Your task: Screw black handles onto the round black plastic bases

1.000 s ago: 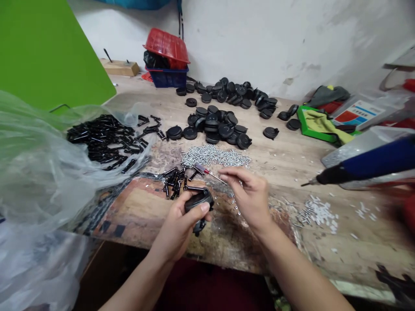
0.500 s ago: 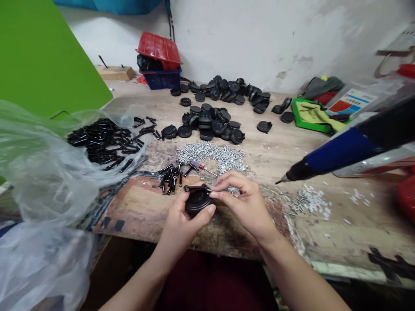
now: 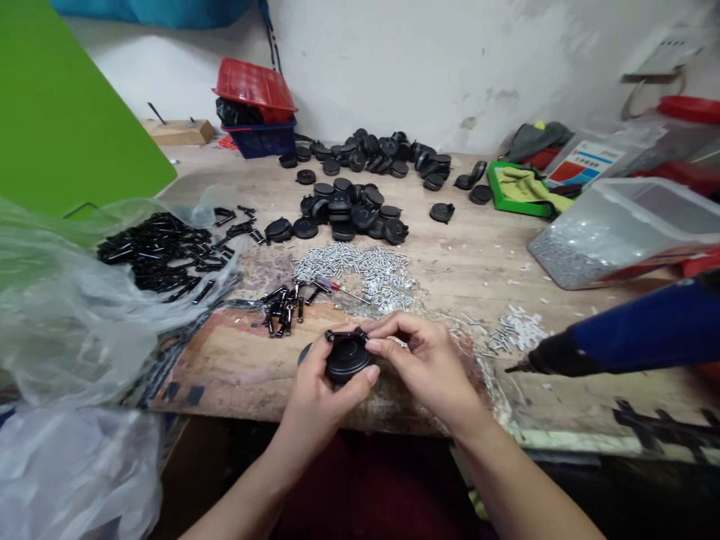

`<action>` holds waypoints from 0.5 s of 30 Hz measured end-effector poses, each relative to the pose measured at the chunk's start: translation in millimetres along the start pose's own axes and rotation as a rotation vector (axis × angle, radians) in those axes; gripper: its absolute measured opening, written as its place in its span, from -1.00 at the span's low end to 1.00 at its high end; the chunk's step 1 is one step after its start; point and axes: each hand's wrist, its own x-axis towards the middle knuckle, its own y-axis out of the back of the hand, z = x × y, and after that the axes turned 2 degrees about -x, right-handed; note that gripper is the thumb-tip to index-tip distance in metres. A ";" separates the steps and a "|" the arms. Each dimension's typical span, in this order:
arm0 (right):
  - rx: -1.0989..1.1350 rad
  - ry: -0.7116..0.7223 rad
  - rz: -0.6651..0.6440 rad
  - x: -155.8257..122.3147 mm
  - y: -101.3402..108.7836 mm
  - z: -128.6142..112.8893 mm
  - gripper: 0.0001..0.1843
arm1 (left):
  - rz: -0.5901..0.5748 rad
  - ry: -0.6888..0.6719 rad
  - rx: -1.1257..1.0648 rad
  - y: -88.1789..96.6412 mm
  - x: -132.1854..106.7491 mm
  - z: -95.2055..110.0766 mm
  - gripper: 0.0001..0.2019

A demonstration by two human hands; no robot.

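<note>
My left hand point(image 3: 320, 390) is wrapped round a black round disc-shaped part point(image 3: 349, 360), its thumb along the near edge. A short black bar point(image 3: 344, 336) lies across the disc's far edge. My right hand point(image 3: 421, 364) pinches thumb and forefinger together at the bar's right end; what lies between those fingertips is hidden. Part of another dark round piece point(image 3: 304, 352) shows just left of my left hand. Beyond my hands are a small heap of black bars point(image 3: 286, 306), a screwdriver point(image 3: 331, 286) and a spread of silver screws point(image 3: 354, 262).
Several black discs point(image 3: 343, 206) are piled further back. A blue power driver point(image 3: 613, 330) points in from the right, near white pieces point(image 3: 520, 328). A clear tub point(image 3: 585, 240) stands behind it. A plastic bag point(image 3: 50, 300) with black bars lies left.
The view has shifted, bringing the clear tub into sight. The driver appears lower and further right. My hands keep the disc and bar together, the disc's face turned a little more upward.
</note>
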 end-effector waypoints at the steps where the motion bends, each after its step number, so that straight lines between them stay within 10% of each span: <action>1: -0.005 -0.014 0.016 -1.3 0.6 1.3 -0.94 | -0.011 0.013 -0.014 -1.3 -0.6 -0.6 -0.58; 9: -0.139 0.112 0.161 -28.8 0.2 16.3 -0.93 | -0.119 0.245 -0.289 -14.0 -6.9 -13.2 -0.67; 15: -0.581 0.701 1.040 -21.5 56.7 11.0 -0.29 | -0.118 0.332 -0.432 -23.7 -9.3 -17.8 -0.75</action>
